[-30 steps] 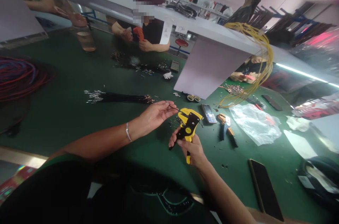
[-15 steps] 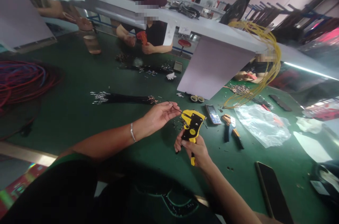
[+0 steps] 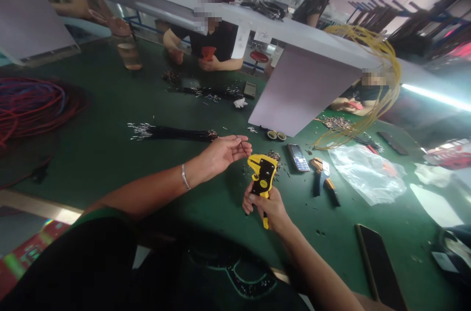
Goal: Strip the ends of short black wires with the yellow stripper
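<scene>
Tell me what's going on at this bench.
A person at a green-topped workbench grips a yellow and black wire stripper in their right hand, while the fingers of their left hand pinch a thin black wire. A bundle of black wires with bare metal ends lies nearby, and a co-worker across the bench holds something red.

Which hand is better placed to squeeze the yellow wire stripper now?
Probably the right hand: it wraps the handle of the yellow wire stripper, while the left hand pinches a thin wire.
</scene>
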`<state>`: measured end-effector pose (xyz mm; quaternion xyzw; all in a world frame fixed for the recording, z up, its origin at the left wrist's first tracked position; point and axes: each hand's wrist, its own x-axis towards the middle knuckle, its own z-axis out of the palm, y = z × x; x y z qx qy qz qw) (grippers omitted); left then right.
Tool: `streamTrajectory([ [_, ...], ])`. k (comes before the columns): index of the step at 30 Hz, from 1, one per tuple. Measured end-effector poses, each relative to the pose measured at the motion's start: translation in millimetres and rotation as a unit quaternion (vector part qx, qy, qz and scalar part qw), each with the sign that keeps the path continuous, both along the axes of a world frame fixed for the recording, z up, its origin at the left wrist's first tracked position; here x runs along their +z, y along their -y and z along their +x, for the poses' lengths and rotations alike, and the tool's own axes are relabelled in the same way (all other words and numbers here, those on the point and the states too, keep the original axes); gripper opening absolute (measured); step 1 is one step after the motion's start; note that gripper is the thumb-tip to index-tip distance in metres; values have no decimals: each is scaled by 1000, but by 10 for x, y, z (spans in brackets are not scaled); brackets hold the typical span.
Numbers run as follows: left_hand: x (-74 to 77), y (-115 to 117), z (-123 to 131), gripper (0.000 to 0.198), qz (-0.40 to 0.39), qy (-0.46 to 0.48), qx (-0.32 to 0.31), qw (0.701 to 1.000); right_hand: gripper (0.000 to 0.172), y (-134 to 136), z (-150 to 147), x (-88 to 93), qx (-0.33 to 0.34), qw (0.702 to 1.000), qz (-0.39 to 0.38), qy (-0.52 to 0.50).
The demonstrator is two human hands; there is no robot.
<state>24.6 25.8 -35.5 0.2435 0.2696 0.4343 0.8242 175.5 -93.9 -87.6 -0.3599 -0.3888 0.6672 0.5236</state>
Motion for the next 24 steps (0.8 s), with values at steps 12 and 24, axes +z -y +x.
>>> streamTrajectory([
  [12, 2, -28, -15, 16, 14, 4, -28, 1000, 17, 59, -54, -145, -47, 972, 16, 231],
  [24, 210, 92, -75, 16, 98, -69, -96, 988, 8, 172, -156, -48, -48, 901, 116, 416],
])
